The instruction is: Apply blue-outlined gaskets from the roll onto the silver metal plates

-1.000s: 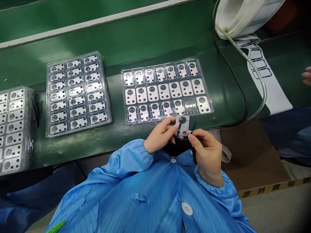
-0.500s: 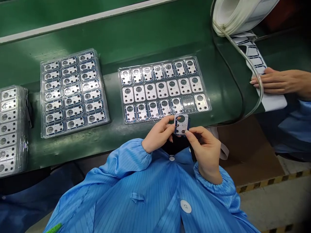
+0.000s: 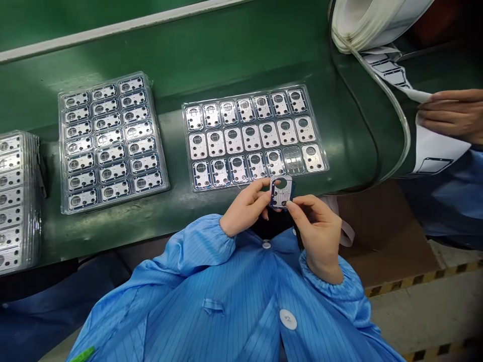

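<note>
Straight ahead of your left fingers (image 3: pixel 251 201), the lower row of the plastic tray (image 3: pixel 183 146) lies just beyond the blue-edged metal plate (image 3: pixel 281 193) pinched between them and your right fingers (image 3: pixel 305 203), so forward room is tight. Past your right fingers, you can pass over the green conveyor belt (image 3: pixel 350 125) as far as the looped clear tube (image 3: pixel 406 141), with a co-worker's hand (image 3: pixel 451 114) beyond it. Just below your fingers, your blue smock (image 3: pixel 226 301) blocks the way.

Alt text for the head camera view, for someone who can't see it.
The left hand and right hand hold a small blue-edged silver plate over a green bench beside a clear tray of matching plates. A co-worker's hand holds a white strip.
</note>
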Demonstrator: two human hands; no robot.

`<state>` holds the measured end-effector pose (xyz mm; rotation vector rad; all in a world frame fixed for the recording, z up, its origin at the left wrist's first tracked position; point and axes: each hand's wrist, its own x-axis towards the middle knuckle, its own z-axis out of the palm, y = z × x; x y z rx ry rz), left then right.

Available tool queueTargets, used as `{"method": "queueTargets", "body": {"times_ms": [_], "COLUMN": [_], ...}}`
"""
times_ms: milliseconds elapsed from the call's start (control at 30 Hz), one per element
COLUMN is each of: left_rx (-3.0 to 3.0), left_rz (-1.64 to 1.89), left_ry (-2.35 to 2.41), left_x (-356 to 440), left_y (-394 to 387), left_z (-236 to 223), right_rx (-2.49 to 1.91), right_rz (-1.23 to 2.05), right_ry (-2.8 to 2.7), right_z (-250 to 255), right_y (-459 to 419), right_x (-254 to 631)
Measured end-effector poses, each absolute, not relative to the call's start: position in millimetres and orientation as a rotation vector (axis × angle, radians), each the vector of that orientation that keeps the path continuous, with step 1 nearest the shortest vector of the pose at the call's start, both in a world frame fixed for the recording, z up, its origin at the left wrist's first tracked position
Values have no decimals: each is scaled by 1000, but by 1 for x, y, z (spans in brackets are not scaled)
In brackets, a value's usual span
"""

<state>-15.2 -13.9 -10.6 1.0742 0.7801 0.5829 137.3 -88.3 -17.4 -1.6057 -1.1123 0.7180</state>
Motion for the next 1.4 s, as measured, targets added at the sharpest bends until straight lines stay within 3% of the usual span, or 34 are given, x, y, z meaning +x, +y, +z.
{"method": "queueTargets", "body": {"times_ms": [867,1400], "left_rx": [1038,1011], "left_rz": [613,626], "left_ry": [759,762], "left_x": [-15,-14], "left_y": [-14,-14], "left_z": [-11,-9], "right_rx": [-1619,-1586], "right_rz": [622,149], "right_ry": [-1194,-1564], "right_z": [-15,-8], "right_y": [-87,-88], "right_x": [133,130]}}
